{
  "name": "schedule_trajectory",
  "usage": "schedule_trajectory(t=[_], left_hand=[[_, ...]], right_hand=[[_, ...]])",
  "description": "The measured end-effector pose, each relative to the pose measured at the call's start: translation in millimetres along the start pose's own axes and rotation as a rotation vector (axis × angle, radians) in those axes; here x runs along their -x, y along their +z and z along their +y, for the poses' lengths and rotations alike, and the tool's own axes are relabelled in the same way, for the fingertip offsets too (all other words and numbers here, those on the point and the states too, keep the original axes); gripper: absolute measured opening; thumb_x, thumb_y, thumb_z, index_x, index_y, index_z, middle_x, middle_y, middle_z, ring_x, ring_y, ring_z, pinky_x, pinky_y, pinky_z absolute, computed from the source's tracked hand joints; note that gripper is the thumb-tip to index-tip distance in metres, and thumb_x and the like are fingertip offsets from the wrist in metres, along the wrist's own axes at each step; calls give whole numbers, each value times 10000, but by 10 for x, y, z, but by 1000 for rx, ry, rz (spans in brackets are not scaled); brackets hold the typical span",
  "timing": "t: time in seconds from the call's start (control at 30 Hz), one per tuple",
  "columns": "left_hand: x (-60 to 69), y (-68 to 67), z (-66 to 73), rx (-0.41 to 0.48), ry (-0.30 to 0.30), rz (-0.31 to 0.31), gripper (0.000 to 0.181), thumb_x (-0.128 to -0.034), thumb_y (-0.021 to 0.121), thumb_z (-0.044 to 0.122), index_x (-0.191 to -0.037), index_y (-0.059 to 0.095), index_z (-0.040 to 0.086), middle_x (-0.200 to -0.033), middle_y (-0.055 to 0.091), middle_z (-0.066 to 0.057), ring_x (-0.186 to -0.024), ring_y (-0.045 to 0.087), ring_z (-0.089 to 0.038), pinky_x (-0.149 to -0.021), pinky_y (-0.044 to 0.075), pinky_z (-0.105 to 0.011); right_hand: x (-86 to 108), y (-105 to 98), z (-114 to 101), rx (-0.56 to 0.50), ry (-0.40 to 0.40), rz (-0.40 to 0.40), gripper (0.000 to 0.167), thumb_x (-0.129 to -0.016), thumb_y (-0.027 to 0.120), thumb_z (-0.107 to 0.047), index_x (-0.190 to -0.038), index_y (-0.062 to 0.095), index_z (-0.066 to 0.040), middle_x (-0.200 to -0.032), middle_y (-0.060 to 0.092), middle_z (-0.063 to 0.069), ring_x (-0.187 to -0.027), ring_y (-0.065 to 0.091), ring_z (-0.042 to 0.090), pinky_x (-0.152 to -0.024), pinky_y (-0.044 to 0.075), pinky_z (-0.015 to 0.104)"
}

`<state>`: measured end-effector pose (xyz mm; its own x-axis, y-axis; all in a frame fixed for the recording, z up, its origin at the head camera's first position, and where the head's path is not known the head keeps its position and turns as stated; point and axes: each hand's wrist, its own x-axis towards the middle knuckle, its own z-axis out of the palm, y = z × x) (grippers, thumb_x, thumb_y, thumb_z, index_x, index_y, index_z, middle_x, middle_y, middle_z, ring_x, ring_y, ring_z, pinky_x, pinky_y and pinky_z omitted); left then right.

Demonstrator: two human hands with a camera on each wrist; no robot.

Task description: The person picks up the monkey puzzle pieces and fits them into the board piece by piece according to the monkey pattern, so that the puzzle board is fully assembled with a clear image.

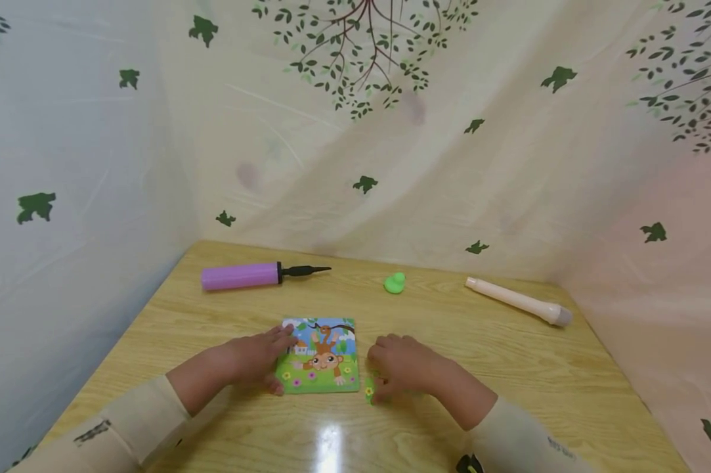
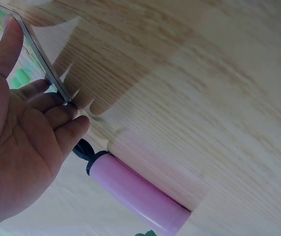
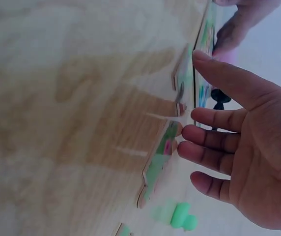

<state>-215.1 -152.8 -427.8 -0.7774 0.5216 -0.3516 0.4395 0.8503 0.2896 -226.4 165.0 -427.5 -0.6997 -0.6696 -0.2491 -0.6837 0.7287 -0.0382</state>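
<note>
A square picture puzzle (image 1: pixel 322 360) showing a monkey hanging from a branch lies flat on the wooden table. At its left side rests my left hand (image 1: pixel 250 359), thumb and fingertips touching the edge; the left wrist view shows the palm uncurled beside the board's edge (image 2: pixel 42 56). My right hand (image 1: pixel 407 365) hovers low, just right of the puzzle. Beneath it a small green puzzle piece (image 1: pixel 369 392) with a yellow flower peeks out. The right wrist view shows loose pieces (image 3: pixel 161 147) flat on the table by its loosely bent fingertips; no grip on any is visible.
Behind the puzzle lie a purple hand pump (image 1: pixel 241 276) with a black nozzle and a green toy duck (image 1: pixel 394 284). A pale toy microphone (image 1: pixel 517 300) is at the back right. Leaf-patterned cloth (image 1: pixel 331 151) hangs around the table's back and sides.
</note>
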Motion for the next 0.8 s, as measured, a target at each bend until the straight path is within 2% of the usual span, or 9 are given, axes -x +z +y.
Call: schedule_trajectory(t=[0.1,0.23,0.43,0.63,0.8], left_hand=[[2,0,0,1,-2,2,979,-784,736,505,-1546,282,92,-1634,147,-159,-1485,203,-384,-1166,290,-560],[10,1,7,1,0,9,982,-781,741,500,-1545,281,88,-1633,146,-166,-1482,209,-390,-1158,296,-570],[24,-1,9,1,4,12,959,-793,739,490,-1542,287,95,-1632,151,-168,-1481,213,-388,-1159,296,-568],[22,3,2,-4,9,11,959,-798,728,500,-1544,281,96,-1632,151,-165,-1482,213,-385,-1163,295,-560],[24,5,6,-4,10,12,963,-798,727,501,-1546,277,94,-1633,151,-165,-1480,218,-389,-1159,301,-563]], right_hand=[[42,25,-39,41,-8,2,561,-721,753,-650,-1037,625,-205,-945,523,-101,-870,468,108,-766,459,325],[64,31,-72,-5,-19,19,427,-742,792,-550,-911,600,-209,-844,465,-125,-812,430,85,-737,433,283],[61,49,-77,-6,-50,41,379,-767,791,-497,-796,528,-226,-798,434,-127,-778,408,76,-725,421,249],[34,34,-58,-16,-56,61,363,-764,769,-471,-855,526,-217,-806,437,-126,-761,410,68,-660,408,217],[-65,-29,-45,-102,-54,92,364,-831,723,-419,-1056,587,-167,-882,508,-110,-810,465,57,-690,458,212]])
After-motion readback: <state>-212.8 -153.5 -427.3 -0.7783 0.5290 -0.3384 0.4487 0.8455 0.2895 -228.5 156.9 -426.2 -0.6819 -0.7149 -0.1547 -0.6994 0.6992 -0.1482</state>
